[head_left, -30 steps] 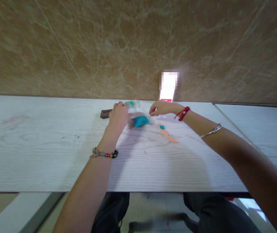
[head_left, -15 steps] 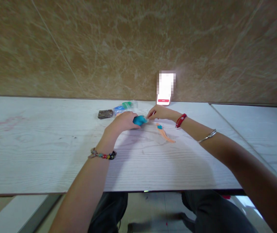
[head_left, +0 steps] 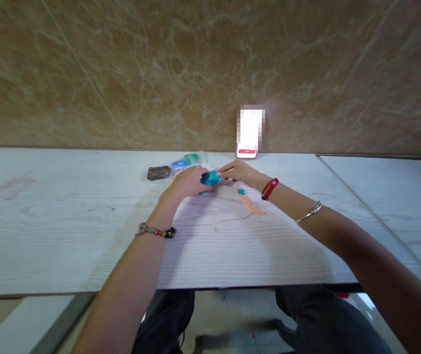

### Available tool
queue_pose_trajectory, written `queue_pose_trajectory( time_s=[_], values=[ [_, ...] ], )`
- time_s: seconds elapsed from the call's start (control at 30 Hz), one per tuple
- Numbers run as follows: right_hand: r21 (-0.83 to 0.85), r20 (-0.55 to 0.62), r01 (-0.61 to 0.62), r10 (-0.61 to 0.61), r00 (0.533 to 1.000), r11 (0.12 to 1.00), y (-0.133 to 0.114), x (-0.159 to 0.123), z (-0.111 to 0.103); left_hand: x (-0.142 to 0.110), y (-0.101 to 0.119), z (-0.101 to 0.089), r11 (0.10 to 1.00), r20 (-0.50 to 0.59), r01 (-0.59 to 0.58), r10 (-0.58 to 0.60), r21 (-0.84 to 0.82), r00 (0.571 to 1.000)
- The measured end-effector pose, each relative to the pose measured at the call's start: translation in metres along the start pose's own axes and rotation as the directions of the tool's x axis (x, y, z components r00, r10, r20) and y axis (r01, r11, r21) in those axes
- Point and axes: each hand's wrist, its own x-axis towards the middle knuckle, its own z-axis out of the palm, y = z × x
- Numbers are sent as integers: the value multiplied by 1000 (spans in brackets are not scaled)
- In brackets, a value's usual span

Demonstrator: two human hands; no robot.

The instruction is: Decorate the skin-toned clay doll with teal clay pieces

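Left hand point(head_left: 188, 182) curled round a blue packet point(head_left: 212, 178) — right hand point(head_left: 242, 172) pinched on its right end

Left grip point(head_left: 191, 181) curled beside right grip point(head_left: 240, 171)

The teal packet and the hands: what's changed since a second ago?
The left hand has moved right, away from the brown block, and now grips the teal packet, which had been lying on the table. The right hand has come in to the packet's right end. The orange strip, phone, brown block and green packet stayed put.
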Motion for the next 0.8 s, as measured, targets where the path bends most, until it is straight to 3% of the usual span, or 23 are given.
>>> queue_pose_trajectory(
  time_s=[0.1,0.17,0.3,0.53,0.67,0.8],
  values=[
    [-309,-45,77,-95,994,948,-7,2,-3,0,2,0,1000,4,4,-4,27,1000],
    [-399,-6,78,-87,996,914,-10,3,-6,0,3,-1,999,-15,23,-22,24,1000],
    [-354,103,72,-37,994,932,-10,5,-14,1,6,-1,999,-10,43,-43,22,999],
    [-72,241,-150,163,957,986,-7,9,-14,0,8,2,997,-39,72,-71,37,997],
    [33,272,-194,178,946,981,-10,6,-12,-2,10,3,996,-76,81,-78,34,994],
    [10,265,-166,157,951,986,-15,5,-9,-4,12,4,995,-109,93,-88,42,990]
  ],
)
